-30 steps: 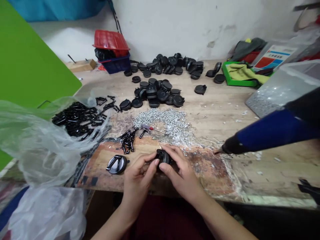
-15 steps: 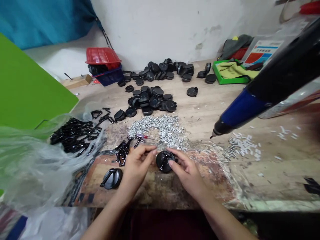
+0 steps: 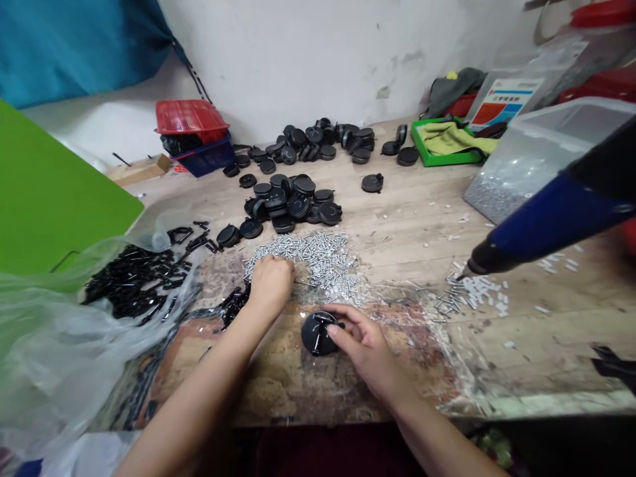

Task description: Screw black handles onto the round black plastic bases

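Note:
My right hand (image 3: 362,341) grips the edge of a round black suction-cup base (image 3: 308,336), thumb on top and fingers behind it. A shiny black lever piece lies across the top of this base, which rests on the worn board. My left hand (image 3: 271,281) is at the near left edge of a pile of small silver screws (image 3: 322,255). Its fingers are curled downward and their tips are hidden, so what they pinch does not show. Beside my left wrist lies a small heap of black lever parts (image 3: 233,306).
Stacked black round bases (image 3: 291,202) stand behind the screws. A power screwdriver (image 3: 536,232) slants in from the right above white plastic sleeves (image 3: 479,291). On the left, a clear plastic bag (image 3: 64,351) holds black levers. A clear bin (image 3: 541,146) and green tray (image 3: 442,159) stand back right.
My left hand has left the base and reached forward to the screw pile, its fingers curling. My right hand still holds the base. The view has shifted slightly, and the power screwdriver appears lower and farther right.

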Demonstrator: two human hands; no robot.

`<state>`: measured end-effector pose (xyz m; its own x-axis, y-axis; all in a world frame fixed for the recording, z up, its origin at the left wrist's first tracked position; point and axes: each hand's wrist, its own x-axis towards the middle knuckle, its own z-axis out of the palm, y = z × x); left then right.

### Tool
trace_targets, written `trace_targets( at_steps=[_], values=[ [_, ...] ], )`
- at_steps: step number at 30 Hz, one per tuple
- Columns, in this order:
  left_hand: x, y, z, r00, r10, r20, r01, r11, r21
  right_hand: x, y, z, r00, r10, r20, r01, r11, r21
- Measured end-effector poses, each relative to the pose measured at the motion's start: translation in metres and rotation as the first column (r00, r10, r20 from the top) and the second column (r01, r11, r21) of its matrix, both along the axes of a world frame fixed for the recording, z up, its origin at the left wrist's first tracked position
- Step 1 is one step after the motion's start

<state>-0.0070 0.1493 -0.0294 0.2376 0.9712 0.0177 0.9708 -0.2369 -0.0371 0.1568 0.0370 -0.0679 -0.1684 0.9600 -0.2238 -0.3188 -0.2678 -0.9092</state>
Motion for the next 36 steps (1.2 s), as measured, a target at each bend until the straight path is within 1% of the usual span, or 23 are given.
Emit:
trace_targets(
  at_steps=[3, 6, 11, 17, 23, 28, 33, 36],
  values=[
    [0.000, 0.001, 0.000, 0.998, -0.048, -0.050, 0.047, 0.999, -0.015, 0.000, 0.001, 0.000, 1.000, -0.015, 0.015, 0.015, 1.000, 0.011],
    [-0.002, 0.002, 0.000, 0.995, -0.079, -0.065, 0.078, 0.997, -0.015, -0.001, 0.001, -0.001, 0.999, -0.027, 0.038, 0.025, 0.999, 0.047],
    [0.002, -0.003, 0.000, 0.994, -0.105, -0.026, 0.105, 0.994, -0.001, -0.003, 0.001, -0.004, 0.999, -0.026, 0.038, 0.024, 0.998, 0.051],
    [0.010, -0.004, -0.006, 0.988, -0.152, 0.023, 0.153, 0.987, -0.047, -0.002, 0.001, -0.001, 0.999, -0.019, 0.035, 0.018, 0.999, 0.037],
    [0.006, -0.004, -0.004, 0.987, -0.153, 0.048, 0.156, 0.986, -0.066, 0.000, 0.001, 0.003, 0.996, -0.047, 0.079, 0.047, 0.999, 0.012],
    [-0.002, -0.004, -0.006, 0.990, -0.132, 0.056, 0.137, 0.987, -0.081, -0.001, 0.000, 0.002, 0.998, -0.042, 0.038, 0.042, 0.999, 0.013],
    [0.002, -0.005, -0.006, 0.992, -0.124, 0.027, 0.126, 0.990, -0.062, -0.002, 0.000, 0.002, 0.999, -0.044, 0.027, 0.044, 0.999, 0.005],
    [0.007, -0.005, -0.005, 0.990, -0.140, 0.023, 0.141, 0.989, -0.038, -0.002, 0.001, 0.001, 0.999, -0.037, 0.034, 0.037, 0.999, 0.013]
  ],
)
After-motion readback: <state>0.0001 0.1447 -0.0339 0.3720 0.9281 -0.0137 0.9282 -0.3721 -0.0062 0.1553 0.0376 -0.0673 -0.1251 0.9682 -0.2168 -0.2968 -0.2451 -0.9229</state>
